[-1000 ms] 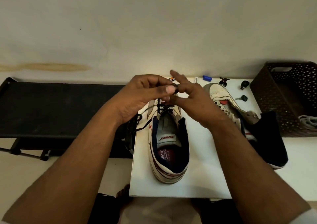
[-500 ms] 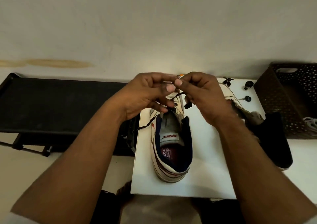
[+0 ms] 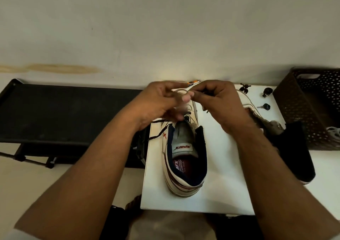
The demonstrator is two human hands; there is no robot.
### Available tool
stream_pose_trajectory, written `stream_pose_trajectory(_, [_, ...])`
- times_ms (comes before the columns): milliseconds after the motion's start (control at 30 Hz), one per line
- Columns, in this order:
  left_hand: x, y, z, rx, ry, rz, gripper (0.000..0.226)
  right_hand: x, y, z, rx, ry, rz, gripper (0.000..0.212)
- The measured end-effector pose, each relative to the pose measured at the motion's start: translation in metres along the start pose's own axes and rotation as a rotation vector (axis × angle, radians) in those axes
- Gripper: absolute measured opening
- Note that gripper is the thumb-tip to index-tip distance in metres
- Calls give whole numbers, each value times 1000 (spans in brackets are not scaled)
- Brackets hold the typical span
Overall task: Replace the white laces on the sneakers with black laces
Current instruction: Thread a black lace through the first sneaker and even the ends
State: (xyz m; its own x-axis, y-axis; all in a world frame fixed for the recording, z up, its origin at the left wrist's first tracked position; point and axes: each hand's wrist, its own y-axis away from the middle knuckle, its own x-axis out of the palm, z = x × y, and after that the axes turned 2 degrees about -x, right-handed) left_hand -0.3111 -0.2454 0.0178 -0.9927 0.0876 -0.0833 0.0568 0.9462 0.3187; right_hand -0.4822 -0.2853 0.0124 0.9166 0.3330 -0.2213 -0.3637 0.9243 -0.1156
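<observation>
A loose end of the black lace (image 3: 156,135) is trailing off the left edge of the white board (image 3: 230,166), so it is worth minding that it does not snag as the slack is drawn in. The left hand (image 3: 158,101) is hovering over the front of the sneaker (image 3: 185,158), fingers curled and thumb pressing toward the fingertips; it seems to be pinching the lace, though blur is hiding the contact. Next to it, fingertips nearly meeting, the right hand (image 3: 220,101) is pinching the other black strand, whose tip is dangling below its fingers. To do this crossing well, both hands should be pulling evenly, keeping the lace flat and untwisted, and seating it snugly before the next pair of eyelets. The second sneaker (image 3: 252,111) is waiting to the right, beside a dark basket (image 3: 303,111).
</observation>
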Motion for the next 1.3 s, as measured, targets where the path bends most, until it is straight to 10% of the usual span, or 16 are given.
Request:
stream_pose_trajectory(200, [-26, -3, 12, -115, -539, -170, 12, -19, -1, -13, 118, 134, -1, 6])
stream_pose_trajectory(333, [-8, 1, 8, -21, -436, 8, 39, 2, -2, -12, 139, 100, 63, 3])
stream_pose_trajectory(533, [3, 0, 4, 194, -755, -190, 82, 4, 2, -12, 125, 16, 120, 3])
stream_pose_trajectory(733, [12, 0, 4, 164, -261, -148, 7, 0, 1, -9, 160, -146, -18, 14])
stream_pose_trajectory(833, [6, -3, 7, 119, -362, -162, 9, -6, 3, -10, 302, -25, -75, 29])
stream_pose_trajectory(1000, [14, -7, 17, 49, -531, -108, 15, 1, 10, -11, 603, 358, 286, 47])
stream_pose_trajectory(1300, [25, -9, 17, -139, -391, -118, 16, -9, 9, -19, 663, 152, 116, 38])
